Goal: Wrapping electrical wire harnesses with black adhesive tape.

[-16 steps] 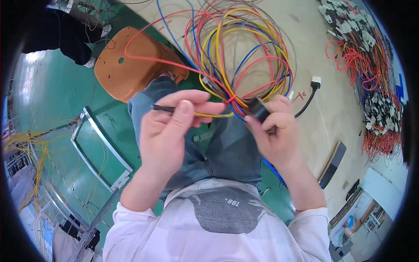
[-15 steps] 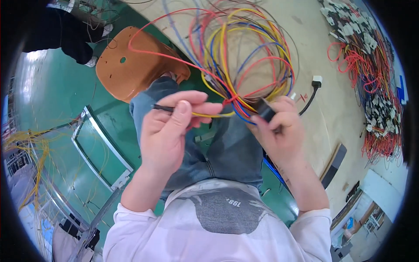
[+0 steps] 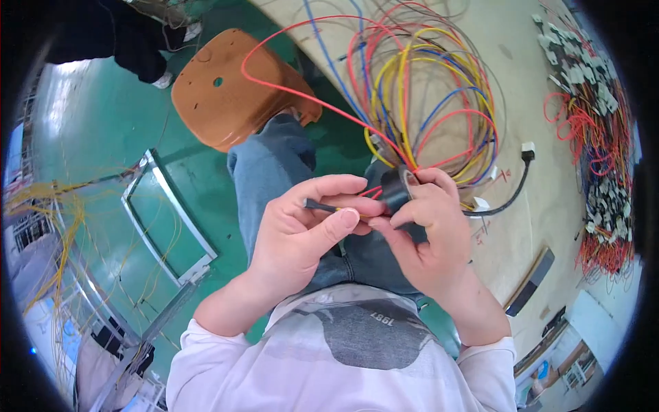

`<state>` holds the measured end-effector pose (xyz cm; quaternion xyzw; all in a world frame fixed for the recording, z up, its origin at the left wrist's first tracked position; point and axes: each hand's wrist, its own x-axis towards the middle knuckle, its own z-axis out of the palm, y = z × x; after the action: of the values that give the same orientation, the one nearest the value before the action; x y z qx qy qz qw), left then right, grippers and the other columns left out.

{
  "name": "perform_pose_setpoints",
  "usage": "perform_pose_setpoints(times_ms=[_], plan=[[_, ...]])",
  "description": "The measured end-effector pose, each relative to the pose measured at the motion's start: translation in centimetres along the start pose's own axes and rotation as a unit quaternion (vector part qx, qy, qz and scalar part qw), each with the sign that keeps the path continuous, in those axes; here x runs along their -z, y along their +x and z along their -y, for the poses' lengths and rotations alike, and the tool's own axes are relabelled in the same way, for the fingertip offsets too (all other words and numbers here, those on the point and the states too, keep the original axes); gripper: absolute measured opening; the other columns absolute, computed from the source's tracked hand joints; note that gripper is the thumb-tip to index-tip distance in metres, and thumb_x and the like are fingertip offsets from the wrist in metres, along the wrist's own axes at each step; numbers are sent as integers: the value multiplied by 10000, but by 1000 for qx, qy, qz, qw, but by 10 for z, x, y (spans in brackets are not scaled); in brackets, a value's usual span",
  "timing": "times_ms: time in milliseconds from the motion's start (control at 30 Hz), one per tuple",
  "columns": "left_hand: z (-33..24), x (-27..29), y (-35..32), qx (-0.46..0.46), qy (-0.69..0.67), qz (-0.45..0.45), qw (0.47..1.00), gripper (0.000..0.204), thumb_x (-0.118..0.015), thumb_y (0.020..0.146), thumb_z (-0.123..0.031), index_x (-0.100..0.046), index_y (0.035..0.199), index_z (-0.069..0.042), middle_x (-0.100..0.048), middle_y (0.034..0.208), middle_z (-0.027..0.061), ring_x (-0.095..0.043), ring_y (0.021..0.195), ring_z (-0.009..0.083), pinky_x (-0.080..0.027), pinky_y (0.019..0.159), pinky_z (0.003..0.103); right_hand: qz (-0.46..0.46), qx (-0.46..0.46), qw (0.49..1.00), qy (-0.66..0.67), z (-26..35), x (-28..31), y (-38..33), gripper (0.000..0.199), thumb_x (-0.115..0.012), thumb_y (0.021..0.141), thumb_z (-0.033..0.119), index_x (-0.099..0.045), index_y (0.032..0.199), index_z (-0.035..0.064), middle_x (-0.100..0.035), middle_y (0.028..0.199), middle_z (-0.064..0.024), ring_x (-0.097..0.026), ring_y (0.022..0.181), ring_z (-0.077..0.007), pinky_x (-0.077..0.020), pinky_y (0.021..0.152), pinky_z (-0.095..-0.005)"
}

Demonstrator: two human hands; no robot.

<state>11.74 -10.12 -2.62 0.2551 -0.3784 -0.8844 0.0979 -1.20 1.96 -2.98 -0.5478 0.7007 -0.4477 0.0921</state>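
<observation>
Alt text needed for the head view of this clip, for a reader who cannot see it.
A seated person's left hand pinches a black-taped wire bundle while the right hand holds a black tape roll against it. Loops of coloured wires lie on the table ahead; an orange stool stands on the green floor.

The left hand [image 3: 302, 233] and the right hand [image 3: 429, 237] meet over the person's lap, touching. A roll of tape [image 3: 397, 189] sits between them. The bundle of wires [image 3: 432, 103] lies on the table [image 3: 542, 199], far from the hands. A stool [image 3: 230, 89] stands far left.
</observation>
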Motion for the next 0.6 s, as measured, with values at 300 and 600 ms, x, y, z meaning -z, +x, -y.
perform_pose_setpoints(times_ms=[300,600], plan=[[-28,20,9,248,-87,61,963,596,-239,935,-457,-300,1316,-3,-461,1222,239,-491,1103,348,-449,868,407,90,47,995,-3,-8,13,5,228,-661,565,0,-576,754,96,-515,716,-52,-534,676,-218,-382,770,-422],[-36,16,15,303,-74,86,946,561,-290,942,-407,-248,1342,-15,-460,1237,212,-471,1132,334,-424,900,394,129,56,990,-23,-8,15,5,235,-659,560,9,-588,769,91,-533,773,-59,-550,714,-225,-372,784,-434]])
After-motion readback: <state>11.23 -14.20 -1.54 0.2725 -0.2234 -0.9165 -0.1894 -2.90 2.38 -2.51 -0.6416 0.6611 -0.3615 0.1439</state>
